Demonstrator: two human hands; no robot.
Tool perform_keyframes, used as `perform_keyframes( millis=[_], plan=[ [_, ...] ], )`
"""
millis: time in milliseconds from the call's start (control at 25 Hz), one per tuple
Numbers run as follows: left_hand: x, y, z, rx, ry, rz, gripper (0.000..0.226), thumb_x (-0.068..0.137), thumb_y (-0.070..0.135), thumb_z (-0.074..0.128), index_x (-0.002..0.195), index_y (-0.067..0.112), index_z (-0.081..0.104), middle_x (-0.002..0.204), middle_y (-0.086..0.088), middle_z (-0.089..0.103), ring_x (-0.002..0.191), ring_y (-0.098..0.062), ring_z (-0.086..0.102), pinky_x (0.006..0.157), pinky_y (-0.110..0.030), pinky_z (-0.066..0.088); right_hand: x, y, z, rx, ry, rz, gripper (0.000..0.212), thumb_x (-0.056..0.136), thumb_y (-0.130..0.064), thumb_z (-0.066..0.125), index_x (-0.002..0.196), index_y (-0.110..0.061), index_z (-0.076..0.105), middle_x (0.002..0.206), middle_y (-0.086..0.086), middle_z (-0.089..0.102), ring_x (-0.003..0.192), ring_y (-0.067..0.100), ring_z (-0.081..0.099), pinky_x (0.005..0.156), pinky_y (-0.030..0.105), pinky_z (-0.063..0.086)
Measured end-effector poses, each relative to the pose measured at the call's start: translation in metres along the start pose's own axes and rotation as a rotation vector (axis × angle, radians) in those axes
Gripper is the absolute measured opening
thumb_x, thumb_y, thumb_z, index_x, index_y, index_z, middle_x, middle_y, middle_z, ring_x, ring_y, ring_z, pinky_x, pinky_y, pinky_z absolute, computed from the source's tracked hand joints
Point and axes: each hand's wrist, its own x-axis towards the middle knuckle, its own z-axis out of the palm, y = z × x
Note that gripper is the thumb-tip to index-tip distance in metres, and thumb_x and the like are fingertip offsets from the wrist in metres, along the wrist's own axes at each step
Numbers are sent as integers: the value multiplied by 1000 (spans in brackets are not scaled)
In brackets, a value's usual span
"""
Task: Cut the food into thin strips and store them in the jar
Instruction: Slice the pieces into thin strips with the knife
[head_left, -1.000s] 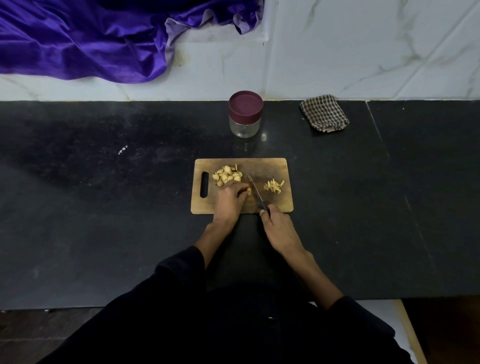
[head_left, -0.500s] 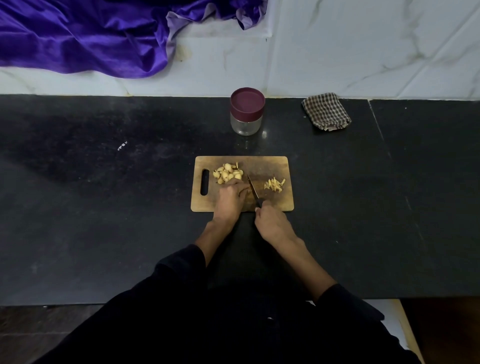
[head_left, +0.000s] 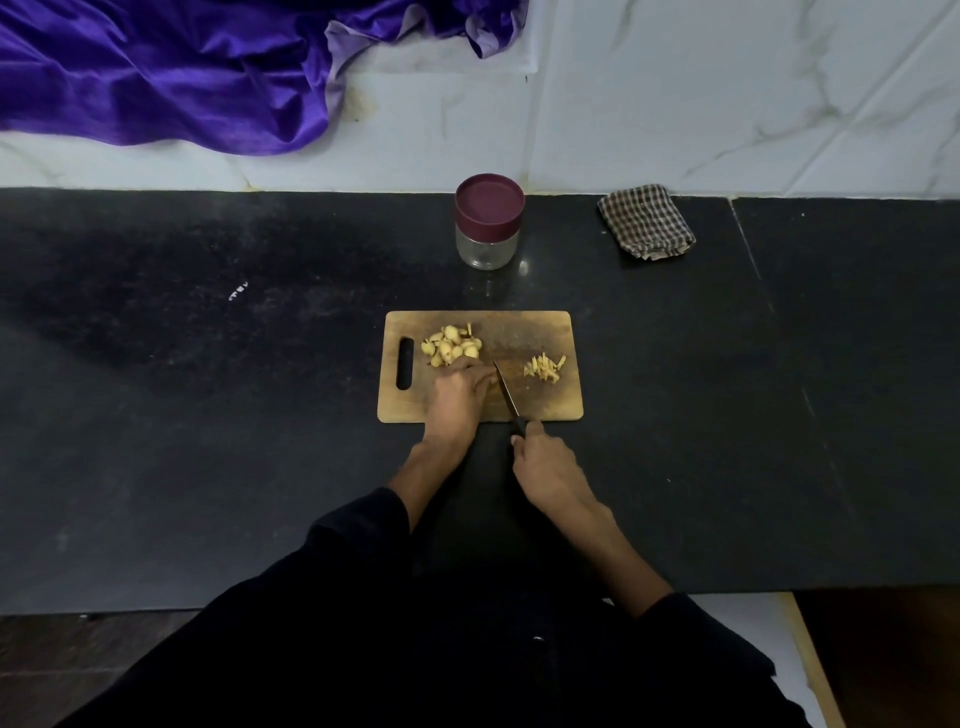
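Observation:
A wooden cutting board (head_left: 519, 332) lies on the black counter. A pile of pale yellow food slices (head_left: 453, 345) sits on its left part, and a small heap of thin strips (head_left: 544, 368) lies at its right. My left hand (head_left: 457, 395) rests on the board with curled fingers over a piece that is hidden beneath them. My right hand (head_left: 545, 467) grips the dark handle of a knife (head_left: 505, 391), whose blade lies just right of my left fingers. A glass jar (head_left: 488, 223) with a maroon lid on stands behind the board.
A folded checked cloth (head_left: 647, 222) lies at the back right of the black counter (head_left: 208, 415). Purple fabric (head_left: 182, 67) drapes over the white marbled wall at the upper left. The counter's front edge runs close to my body.
My right hand has drawn back toward me with the knife, the blade sliding along beside my left fingers. My left hand stays in place on the board.

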Motion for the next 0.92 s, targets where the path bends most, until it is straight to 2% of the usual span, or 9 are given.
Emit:
perform_keyframes(
  millis=[280,480,720,840,920],
  plan=[
    [1,-2,0,-20,-1,-20,18,88,6,62,104,5,71,106,-8,66,94,-17,62,87,-25,48,5,7,-12,102,118,48,33,106,-31,37,125,-8,51,113,15,64,104,31,62,85,43,51],
    [2,-4,-1,-56,10,-43,17,86,4,64,101,6,72,103,-6,67,92,-14,62,85,-16,45,3,-4,-9,160,64,-25,32,106,-32,38,121,-8,53,110,13,63,101,29,62,83,41,50],
    [2,-4,-1,-42,13,-27,19,85,0,63,101,6,72,102,-7,67,91,-15,63,86,-20,48,11,-8,-5,140,58,-49,28,105,-31,39,113,-8,55,108,12,62,101,28,61,78,37,45],
    [3,-3,-1,-37,15,-32,19,85,0,63,101,6,72,102,-8,67,91,-16,62,85,-19,47,13,-10,-4,122,55,-47,28,105,-30,39,113,-7,53,110,13,61,103,30,60,79,38,45],
    [2,-3,-1,-43,10,-40,19,86,1,62,102,6,72,103,-7,67,92,-16,62,86,-23,49,16,-13,-6,96,49,-46,28,105,-29,39,117,-7,52,111,13,59,103,29,60,82,41,48]
  ],
)
